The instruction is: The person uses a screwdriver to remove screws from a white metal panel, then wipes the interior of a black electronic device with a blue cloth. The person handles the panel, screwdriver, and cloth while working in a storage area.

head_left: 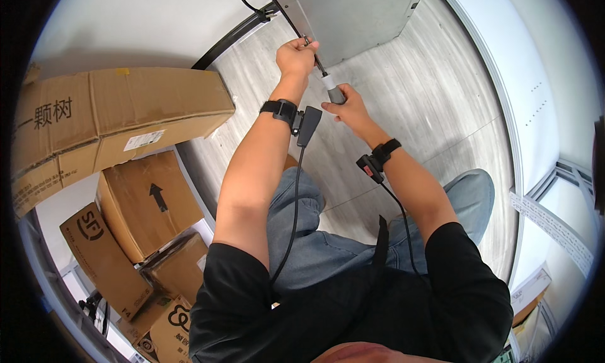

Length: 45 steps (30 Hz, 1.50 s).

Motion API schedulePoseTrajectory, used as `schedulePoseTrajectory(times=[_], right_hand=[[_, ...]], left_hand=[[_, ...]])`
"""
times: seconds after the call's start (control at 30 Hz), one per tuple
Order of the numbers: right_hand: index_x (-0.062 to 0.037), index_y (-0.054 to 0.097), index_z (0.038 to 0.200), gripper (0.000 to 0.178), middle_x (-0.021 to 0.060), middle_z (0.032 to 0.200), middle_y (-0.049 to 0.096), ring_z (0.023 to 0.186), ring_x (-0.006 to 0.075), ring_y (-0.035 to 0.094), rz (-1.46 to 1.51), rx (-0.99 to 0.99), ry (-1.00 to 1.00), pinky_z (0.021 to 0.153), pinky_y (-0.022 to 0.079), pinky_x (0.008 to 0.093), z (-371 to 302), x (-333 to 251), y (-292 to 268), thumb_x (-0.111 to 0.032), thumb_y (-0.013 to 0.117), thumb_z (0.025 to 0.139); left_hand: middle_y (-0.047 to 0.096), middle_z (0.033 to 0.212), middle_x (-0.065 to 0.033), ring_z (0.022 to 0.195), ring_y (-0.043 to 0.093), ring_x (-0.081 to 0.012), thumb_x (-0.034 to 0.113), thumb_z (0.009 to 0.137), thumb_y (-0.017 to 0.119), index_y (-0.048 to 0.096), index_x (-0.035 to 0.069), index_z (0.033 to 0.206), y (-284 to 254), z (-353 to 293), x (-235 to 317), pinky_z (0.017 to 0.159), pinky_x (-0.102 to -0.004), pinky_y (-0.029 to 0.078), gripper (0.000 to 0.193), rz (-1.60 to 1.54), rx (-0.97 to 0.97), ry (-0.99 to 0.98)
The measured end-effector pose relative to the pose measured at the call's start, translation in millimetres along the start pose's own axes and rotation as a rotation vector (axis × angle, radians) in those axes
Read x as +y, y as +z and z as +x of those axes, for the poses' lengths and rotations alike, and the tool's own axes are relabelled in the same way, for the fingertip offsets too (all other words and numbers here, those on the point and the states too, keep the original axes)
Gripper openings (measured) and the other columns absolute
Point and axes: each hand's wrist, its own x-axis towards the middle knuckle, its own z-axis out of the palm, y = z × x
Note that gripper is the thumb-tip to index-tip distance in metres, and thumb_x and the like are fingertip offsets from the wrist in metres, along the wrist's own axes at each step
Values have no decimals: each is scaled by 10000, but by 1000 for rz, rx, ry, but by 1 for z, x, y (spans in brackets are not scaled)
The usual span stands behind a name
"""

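Note:
A screwdriver (336, 96) with a grey and white handle is gripped in my right hand (350, 109). Its thin dark shaft slants up and left toward the edge of a light grey metal cabinet (356, 19). Close to the shaft's far end, my left hand (296, 59) is closed in a pinch against that edge. A small shiny metal piece (306, 40) shows at its fingertips, too small to name. The fingers hide just where the screwdriver's tip meets the cabinet.
Cardboard boxes (151, 199) are piled on the left, with a long carton (120, 104) over them. A black cable (249, 4) hangs by the wall at the upper left. Wood-look floor (435, 104) lies below the cabinet. White metal framing (504, 79) runs along the right.

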Motion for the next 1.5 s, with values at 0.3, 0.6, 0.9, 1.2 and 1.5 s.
schedulePoseTrajectory(times=[0.3,0.6,0.9,1.2,1.5], right_hand=[[-80,519,1228,343,37,976,609,887,164,629,598,-181,242,722,538,362,-15,2,-34,-200,621,923],[-47,537,1214,416,44,1019,591,915,170,613,147,6,43,683,553,350,-15,4,-12,-195,708,865],[-63,491,1310,444,35,1041,580,970,180,610,619,-206,248,755,576,389,-16,0,-32,-167,636,903],[-72,533,1250,419,5,1056,537,961,135,553,344,-47,127,816,584,401,-29,-5,-17,-92,691,862],[-41,522,1212,330,79,976,616,800,146,598,559,-22,159,661,512,302,-76,-9,-57,-230,566,944]], left_hand=[[646,747,-59,679,640,-150,118,853,687,661,32,872,11,-6,-9,615,-289,518,91,-301,-58,-46],[658,806,-91,613,618,-157,45,884,642,625,-19,915,12,-7,-2,540,-289,491,73,-75,-8,-38],[669,939,-147,728,668,-225,135,979,520,583,-32,998,10,-12,3,639,-346,563,179,-281,-77,-78],[679,939,-141,749,684,-237,205,1010,475,578,-16,1013,8,-12,0,676,-351,577,244,-218,-71,-86],[669,995,-155,821,701,-258,177,1002,424,536,26,1155,19,-52,10,719,-336,589,242,-173,-240,-92]])
